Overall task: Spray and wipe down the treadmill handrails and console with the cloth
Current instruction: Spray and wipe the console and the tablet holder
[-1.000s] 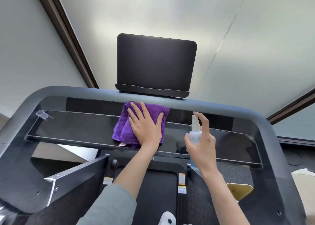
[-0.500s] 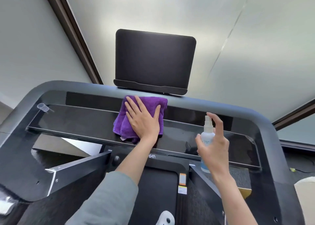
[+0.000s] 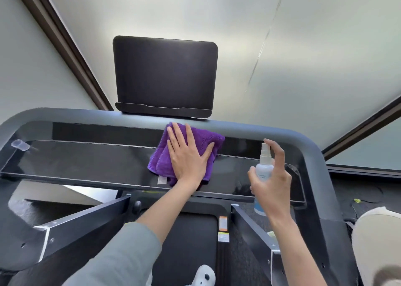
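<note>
left hand (image 3: 188, 158) flat, fingers straight, pressing purple cloth (image 3: 163, 155) on console (image 3: 86, 162); right hand (image 3: 273, 183) gripping spray bottle (image 3: 264, 166) (forefinger atop nozzle)

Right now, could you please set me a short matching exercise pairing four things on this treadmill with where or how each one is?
Column one:
1. cloth
2. spray bottle
3. screen
4. clear cap

Column two:
A. at the far left end of the console
B. standing above the top rail, dark
C. pressed flat under the left hand
D. held upright in the right hand

Pairs: 1-C, 2-D, 3-B, 4-A
</note>
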Demonstrator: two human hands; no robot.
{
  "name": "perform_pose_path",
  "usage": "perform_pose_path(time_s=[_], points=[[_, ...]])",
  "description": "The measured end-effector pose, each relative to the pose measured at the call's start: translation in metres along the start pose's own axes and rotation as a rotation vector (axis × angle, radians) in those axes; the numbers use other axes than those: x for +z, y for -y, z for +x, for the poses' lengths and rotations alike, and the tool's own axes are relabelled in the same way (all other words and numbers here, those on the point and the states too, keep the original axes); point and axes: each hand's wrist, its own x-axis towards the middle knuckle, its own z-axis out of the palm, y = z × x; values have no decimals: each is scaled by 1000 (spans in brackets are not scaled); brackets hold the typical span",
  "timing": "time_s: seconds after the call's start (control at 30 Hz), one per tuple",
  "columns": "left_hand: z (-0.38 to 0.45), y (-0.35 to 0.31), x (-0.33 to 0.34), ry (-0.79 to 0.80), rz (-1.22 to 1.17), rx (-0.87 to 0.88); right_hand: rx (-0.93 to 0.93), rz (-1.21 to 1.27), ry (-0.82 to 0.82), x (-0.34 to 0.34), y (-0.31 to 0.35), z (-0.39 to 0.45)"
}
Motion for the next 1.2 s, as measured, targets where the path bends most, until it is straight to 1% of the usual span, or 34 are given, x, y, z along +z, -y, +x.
perform_pose_path(time_s=[0.13,0.23,0.3,0.47,0.57,0.7,0.8,0.93,1.03,1.1,1.2], points=[[-25,-8,1,-20,-6,16,14,-21,-70,-20,-10,-6],[-67,-32,3,3,-13,132,37,-21,-94,-27,-18,-13],[-76,-46,5,31,-9,166,36,-20,-93,-29,-22,-14],[-28,-71,15,67,35,151,25,-24,-85,-32,-23,-9],[-25,-77,18,79,46,138,15,-32,-115,-40,-24,-4],[-64,-63,13,0,-9,279,30,-10,-175,-52,-30,-8],[-90,-63,13,25,-26,355,24,-30,-195,-57,-36,-15],[-54,-106,25,48,59,302,56,-26,-180,-60,-40,-17],[-34,-136,32,90,81,288,35,-36,-201,-65,-36,-12],[-38,-134,33,90,60,338,26,-35,-224,-68,-36,-9],[-56,-108,32,32,-75,508,50,-32,-242,-69,-38,-9]])
